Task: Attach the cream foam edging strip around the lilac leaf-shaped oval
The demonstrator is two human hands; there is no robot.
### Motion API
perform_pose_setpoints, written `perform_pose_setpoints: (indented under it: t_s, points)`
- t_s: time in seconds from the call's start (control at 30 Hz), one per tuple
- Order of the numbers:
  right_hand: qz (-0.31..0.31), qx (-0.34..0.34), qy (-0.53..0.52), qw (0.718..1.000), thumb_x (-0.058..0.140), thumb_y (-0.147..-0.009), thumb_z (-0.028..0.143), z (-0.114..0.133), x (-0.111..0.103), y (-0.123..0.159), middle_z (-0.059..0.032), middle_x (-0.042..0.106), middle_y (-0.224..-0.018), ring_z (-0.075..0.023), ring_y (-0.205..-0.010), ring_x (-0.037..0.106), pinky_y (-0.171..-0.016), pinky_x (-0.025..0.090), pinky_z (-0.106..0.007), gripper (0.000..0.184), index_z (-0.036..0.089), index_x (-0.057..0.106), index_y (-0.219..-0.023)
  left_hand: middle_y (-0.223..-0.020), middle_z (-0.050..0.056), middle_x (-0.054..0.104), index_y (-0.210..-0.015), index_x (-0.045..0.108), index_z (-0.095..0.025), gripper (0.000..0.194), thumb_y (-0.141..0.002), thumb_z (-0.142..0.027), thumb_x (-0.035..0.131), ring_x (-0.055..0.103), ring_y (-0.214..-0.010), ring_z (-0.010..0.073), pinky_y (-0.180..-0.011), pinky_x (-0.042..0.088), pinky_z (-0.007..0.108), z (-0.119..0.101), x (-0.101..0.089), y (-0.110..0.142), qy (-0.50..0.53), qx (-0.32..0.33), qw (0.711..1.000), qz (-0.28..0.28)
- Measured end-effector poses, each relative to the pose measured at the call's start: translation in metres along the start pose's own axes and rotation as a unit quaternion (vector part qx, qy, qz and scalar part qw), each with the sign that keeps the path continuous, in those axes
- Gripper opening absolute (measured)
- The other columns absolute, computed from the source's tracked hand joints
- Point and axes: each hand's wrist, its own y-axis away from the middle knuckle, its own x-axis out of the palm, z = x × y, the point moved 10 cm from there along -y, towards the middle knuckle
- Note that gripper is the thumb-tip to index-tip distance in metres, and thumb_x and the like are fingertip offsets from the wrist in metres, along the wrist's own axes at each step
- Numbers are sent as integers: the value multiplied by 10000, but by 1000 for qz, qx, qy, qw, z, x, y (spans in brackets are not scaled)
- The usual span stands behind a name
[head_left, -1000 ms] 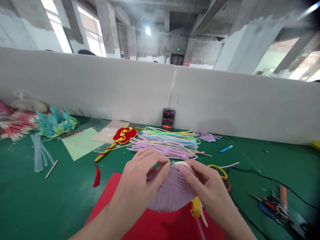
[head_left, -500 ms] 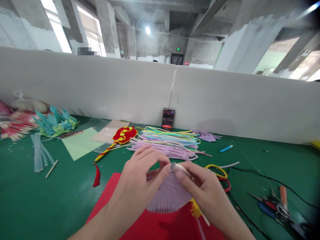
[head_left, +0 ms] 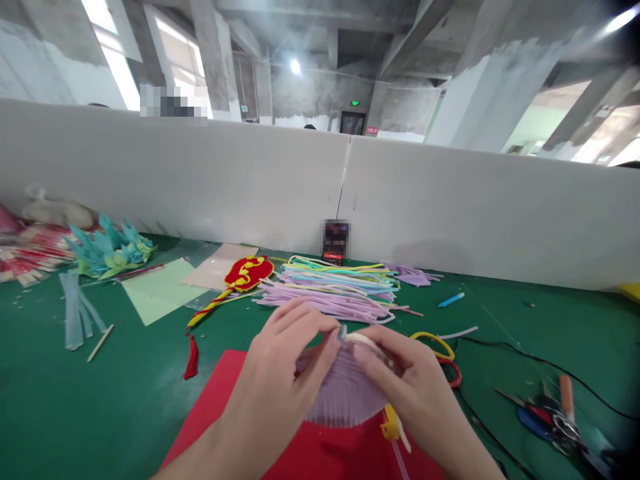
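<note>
Both hands hold a lilac ribbed piece [head_left: 345,393], which looks built from rows of fuzzy pipe cleaners, above a red sheet [head_left: 300,457]. My left hand [head_left: 285,373] pinches its top edge between thumb and forefinger. Along that edge curves a cream strip [head_left: 367,341], gripped between the thumb and fingers of my right hand [head_left: 413,370]. The fingertips of the two hands nearly meet. Partly hidden under the right hand is a yellow plastic tool [head_left: 390,425] with a translucent stick in it.
Pipe cleaners [head_left: 330,293] lie in a bundle ahead, beside a red and yellow fan-shaped ornament [head_left: 249,273]. To the right are yellow and red handles [head_left: 440,350], a blue pen [head_left: 451,300], a black cable [head_left: 530,353] and pliers [head_left: 560,423]. A white partition [head_left: 200,180] stands behind.
Both hands keep their grip on the lilac piece, with only slight finger movement along the edge. The whole view has shifted slightly.
</note>
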Motion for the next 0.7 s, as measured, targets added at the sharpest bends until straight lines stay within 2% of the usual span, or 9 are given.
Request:
perform_pose_setpoints:
  t_s: [0.27,0.37,0.53,0.7]
  points:
    - [2,6,3,1000,507,-868,340,3,1,0,-11,666,-792,-145,-737,563,-649,441,-220,217,194,663,-833,-787,-40,648,-837,577,-223,120,-887,-135,513,588,-741,123,-954,407,342,-7,2,6,-30,28,999,8]
    - [4,10,1,1000,504,-876,357,1,0,-1,-9,668,-794,-146,-737,564,-643,442,-219,238,198,681,-875,-814,-43,664,-851,590,-218,127,-881,-117,520,601,-744,108,-1019,351,339,-12,-1,7,-52,51,997,-16]
    - [-19,6,1,1000,511,-883,402,-3,-7,0,-2,663,-769,-141,-711,561,-621,437,-218,275,209,692,-960,-950,-20,700,-1053,627,-209,217,-878,-127,530,634,-882,111,-1068,310,324,-20,0,11,-65,83,994,-41]
    - [-30,4,-4,1000,531,-875,396,-7,-9,-1,7,674,-787,-142,-741,576,-642,447,-214,254,226,691,-976,-956,-20,705,-1065,652,-214,235,-876,-138,535,638,-895,109,-1066,329,325,-20,4,12,-61,79,995,-32]
